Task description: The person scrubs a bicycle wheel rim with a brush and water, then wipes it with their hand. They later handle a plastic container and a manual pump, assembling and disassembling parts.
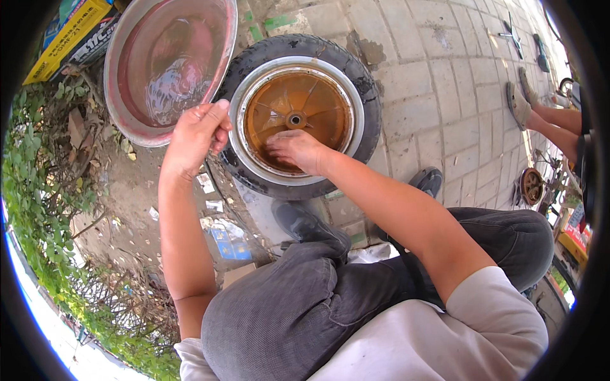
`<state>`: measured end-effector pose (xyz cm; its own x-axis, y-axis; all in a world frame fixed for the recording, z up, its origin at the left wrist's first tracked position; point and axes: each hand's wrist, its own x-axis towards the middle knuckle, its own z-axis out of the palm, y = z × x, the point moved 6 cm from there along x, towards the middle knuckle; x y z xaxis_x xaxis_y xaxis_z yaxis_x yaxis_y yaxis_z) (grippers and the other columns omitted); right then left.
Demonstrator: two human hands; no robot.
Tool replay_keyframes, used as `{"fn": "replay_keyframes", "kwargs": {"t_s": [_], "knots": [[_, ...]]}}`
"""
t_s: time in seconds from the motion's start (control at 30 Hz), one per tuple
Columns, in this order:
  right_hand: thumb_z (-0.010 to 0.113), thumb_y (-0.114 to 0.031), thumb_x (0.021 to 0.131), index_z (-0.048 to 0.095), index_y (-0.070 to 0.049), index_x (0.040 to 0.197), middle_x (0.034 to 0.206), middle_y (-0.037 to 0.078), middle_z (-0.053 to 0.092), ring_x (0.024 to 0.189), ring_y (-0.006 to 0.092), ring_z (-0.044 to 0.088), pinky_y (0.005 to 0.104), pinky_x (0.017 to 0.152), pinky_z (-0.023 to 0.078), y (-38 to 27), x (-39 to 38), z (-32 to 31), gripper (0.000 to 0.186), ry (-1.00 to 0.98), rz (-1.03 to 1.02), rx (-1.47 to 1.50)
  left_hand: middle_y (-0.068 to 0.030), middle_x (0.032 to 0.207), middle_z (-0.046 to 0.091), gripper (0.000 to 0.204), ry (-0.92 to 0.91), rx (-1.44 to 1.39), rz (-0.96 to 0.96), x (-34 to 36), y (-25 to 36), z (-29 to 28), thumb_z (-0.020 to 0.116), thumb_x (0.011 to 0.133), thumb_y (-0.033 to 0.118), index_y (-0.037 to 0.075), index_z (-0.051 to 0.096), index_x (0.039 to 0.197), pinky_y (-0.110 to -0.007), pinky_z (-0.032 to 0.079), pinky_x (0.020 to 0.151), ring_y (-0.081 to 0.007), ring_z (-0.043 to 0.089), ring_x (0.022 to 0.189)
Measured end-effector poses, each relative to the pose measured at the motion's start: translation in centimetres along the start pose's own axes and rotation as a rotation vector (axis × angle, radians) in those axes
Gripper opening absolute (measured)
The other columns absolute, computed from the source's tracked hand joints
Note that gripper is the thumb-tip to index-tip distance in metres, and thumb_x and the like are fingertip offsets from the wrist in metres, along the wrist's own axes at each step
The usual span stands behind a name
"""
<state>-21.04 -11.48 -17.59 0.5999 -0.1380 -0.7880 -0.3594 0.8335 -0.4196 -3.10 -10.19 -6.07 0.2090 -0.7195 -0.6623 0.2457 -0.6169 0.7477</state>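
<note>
A wheel with a black tyre (372, 120) and a silver rim (356, 101) lies flat on the paving in front of me. Its dished inside (267, 101) is rusty brown and looks wet, with a hub hole (295, 119) at the centre. My right hand (295, 151) reaches into the lower part of this dish, its fingers stretched downward against the brown surface; their tips are partly hidden. Over the tyre's left edge, close to the basin, my left hand (200, 130) is closed with thumb and fingers curled in. Whatever it may hold is hidden.
A large reddish basin (114, 95) of water stands at the upper left, beside a yellow-and-black box (67, 41). Leafy plants (38, 165) border the left. A person's legs (559, 120) show at far right, near a rusty wheel (531, 187). Tools (511, 37) lie farther off.
</note>
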Motion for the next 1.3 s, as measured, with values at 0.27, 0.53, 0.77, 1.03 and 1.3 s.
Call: {"fn": "replay_keyframes", "kwargs": {"t_s": [0.27,0.53,0.77,1.03,1.3], "knots": [[0.051,-0.008,0.080,0.065,0.001,0.107,0.106,0.022,0.064,0.091,0.0327,0.063,0.0375,0.082,0.048,-2.6,-2.3,0.8,0.032,-0.345,-0.308,-1.125,-0.0172,0.108,0.066,0.030,-0.146,0.755,0.159,-2.8,-5.8,4.8,0.051,0.092,0.010,-0.005,0.058,0.116,-0.031,0.046,0.090,-0.0234,0.063,0.100],[0.051,-0.010,0.077,0.065,-0.002,0.103,0.097,0.019,0.065,0.087,0.0361,0.064,0.0450,0.077,0.050,0.0,-5.8,-0.2,0.030,-0.293,-0.494,-1.536,-0.0135,0.106,0.067,0.028,0.119,0.412,0.158,-3.0,-8.5,3.4,0.052,0.091,0.008,-0.002,0.061,0.115,-0.029,0.047,0.087,-0.0202,0.064,0.098],[0.058,-0.011,0.071,0.063,-0.001,0.098,0.097,0.017,0.063,0.091,0.0351,0.062,0.0435,0.078,0.052,-0.6,-6.0,1.6,0.030,-0.299,-0.651,-1.560,-0.0088,0.104,0.068,0.026,0.156,0.295,0.145,-2.7,-9.1,3.3,0.051,0.092,0.005,-0.003,0.061,0.114,-0.025,0.046,0.087,-0.0126,0.062,0.098],[0.054,-0.007,0.073,0.063,0.000,0.101,0.103,0.020,0.063,0.093,0.0367,0.061,0.0446,0.080,0.049,-2.9,-4.3,1.5,0.030,-0.531,-0.372,-1.760,-0.0107,0.106,0.067,0.026,0.063,0.239,0.150,-2.4,-9.5,2.0,0.051,0.093,0.003,-0.007,0.058,0.115,-0.027,0.046,0.092,-0.0146,0.061,0.101],[0.050,-0.007,0.075,0.062,0.001,0.110,0.102,0.023,0.063,0.095,0.0384,0.060,0.0437,0.084,0.049,-2.8,-4.1,-2.7,0.037,-0.478,-0.412,-1.655,-0.0104,0.109,0.066,0.026,0.076,0.177,0.076,-2.4,-9.0,2.2,0.055,0.091,0.004,-0.006,0.059,0.115,-0.027,0.045,0.093,-0.0138,0.060,0.102]]}}
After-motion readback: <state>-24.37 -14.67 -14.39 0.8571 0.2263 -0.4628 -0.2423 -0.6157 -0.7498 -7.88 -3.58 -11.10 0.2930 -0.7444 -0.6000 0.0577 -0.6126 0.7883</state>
